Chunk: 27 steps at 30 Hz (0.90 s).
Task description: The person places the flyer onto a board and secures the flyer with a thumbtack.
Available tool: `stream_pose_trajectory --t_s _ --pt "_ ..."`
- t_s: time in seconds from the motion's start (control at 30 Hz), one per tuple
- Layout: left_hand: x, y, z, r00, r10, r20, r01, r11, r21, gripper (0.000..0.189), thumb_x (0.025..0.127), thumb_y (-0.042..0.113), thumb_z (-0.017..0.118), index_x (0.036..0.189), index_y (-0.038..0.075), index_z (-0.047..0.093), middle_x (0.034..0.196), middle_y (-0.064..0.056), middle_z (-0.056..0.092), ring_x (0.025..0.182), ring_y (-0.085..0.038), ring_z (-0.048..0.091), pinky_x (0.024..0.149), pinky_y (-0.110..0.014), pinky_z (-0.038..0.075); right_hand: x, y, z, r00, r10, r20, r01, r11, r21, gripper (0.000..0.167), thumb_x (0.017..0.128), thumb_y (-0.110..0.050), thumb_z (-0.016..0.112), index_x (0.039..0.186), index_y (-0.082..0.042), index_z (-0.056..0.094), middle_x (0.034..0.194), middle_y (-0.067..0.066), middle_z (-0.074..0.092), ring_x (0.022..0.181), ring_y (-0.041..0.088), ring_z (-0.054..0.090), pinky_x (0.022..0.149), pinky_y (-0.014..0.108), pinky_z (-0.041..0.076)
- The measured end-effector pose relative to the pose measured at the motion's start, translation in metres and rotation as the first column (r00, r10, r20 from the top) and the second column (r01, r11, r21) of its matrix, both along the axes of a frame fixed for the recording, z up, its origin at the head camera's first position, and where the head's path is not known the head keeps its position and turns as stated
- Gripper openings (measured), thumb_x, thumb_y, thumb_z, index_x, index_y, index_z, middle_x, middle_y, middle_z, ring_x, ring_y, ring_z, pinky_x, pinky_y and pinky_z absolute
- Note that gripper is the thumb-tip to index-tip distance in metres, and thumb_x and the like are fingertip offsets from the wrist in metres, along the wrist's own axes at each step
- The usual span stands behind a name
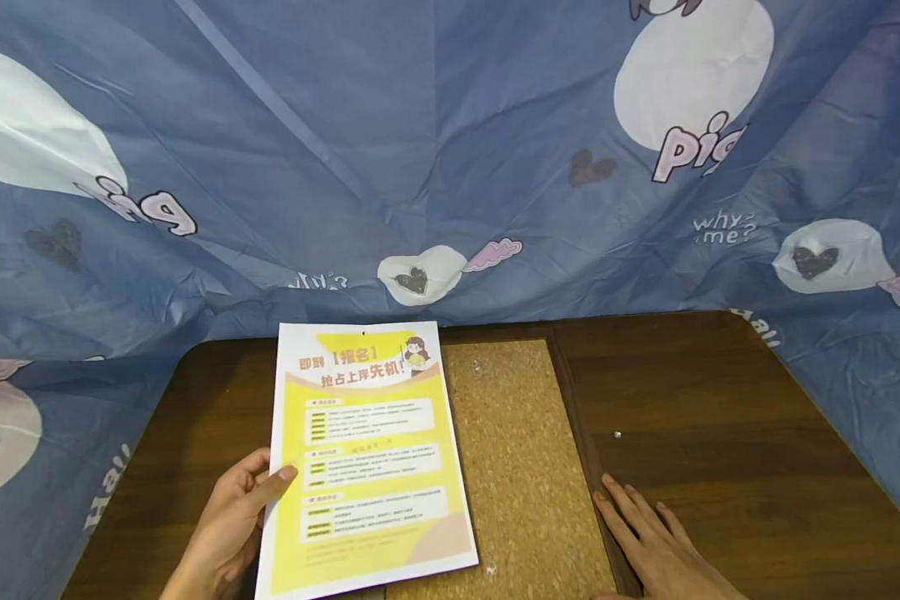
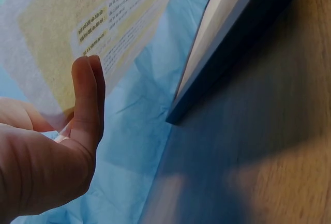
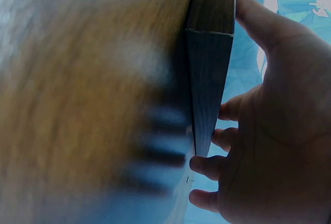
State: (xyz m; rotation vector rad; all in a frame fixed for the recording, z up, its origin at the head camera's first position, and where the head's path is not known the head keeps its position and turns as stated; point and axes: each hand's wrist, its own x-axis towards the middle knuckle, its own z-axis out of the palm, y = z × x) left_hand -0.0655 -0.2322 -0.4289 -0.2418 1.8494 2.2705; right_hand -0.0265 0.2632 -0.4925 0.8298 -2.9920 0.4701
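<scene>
My left hand (image 1: 228, 521) pinches the left edge of a yellow and white printed poster (image 1: 367, 467), thumb on the front and fingers behind. In the left wrist view the sheet hangs off the table, with print showing through. Behind it lies a cork board (image 1: 525, 467) with a dark wooden frame (image 1: 577, 417), its left part hidden by the sheet. Resting at the frame's right side is my right hand (image 1: 663, 542), fingers extended and holding nothing. A small clear pushpin (image 1: 476, 365) sits near the board's top, and another pushpin (image 1: 491, 570) near its lower part.
A third small clear pin (image 1: 617, 434) lies on the dark wooden table (image 1: 742, 400), right of the board. Behind the table hangs a blue printed cloth (image 1: 450, 167), reaching down past both table sides.
</scene>
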Motion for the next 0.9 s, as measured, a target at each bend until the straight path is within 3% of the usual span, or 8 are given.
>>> stream_pose_trajectory --t_s 0.53,0.9 --pt "-0.004 0.011 0.002 0.999 0.021 0.035 -0.02 1.0 -0.017 0.019 0.101 0.005 0.054 0.118 -0.004 0.051 0.099 -0.015 0.073 0.084 -0.029 0.072 0.065 -0.039 0.058 0.0 -0.001 0.001 0.999 -0.034 0.031 0.034 0.999 0.008 0.092 0.086 -0.067 0.062 0.152 -0.008 0.037 0.162 0.009 0.021 0.134 0.045 0.039 0.091 0.07 0.037" --pt "-0.007 0.017 0.0 1.0 -0.007 -0.013 0.007 1.0 -0.007 0.023 0.102 0.006 0.053 0.121 -0.005 0.049 0.1 -0.014 0.073 0.084 -0.029 0.072 0.066 -0.039 0.058 0.001 0.0 0.001 0.999 -0.024 0.034 0.024 1.0 0.004 0.092 0.086 -0.067 0.062 0.153 -0.008 0.036 0.162 0.011 0.022 0.132 0.047 0.04 0.09 0.071 0.037"
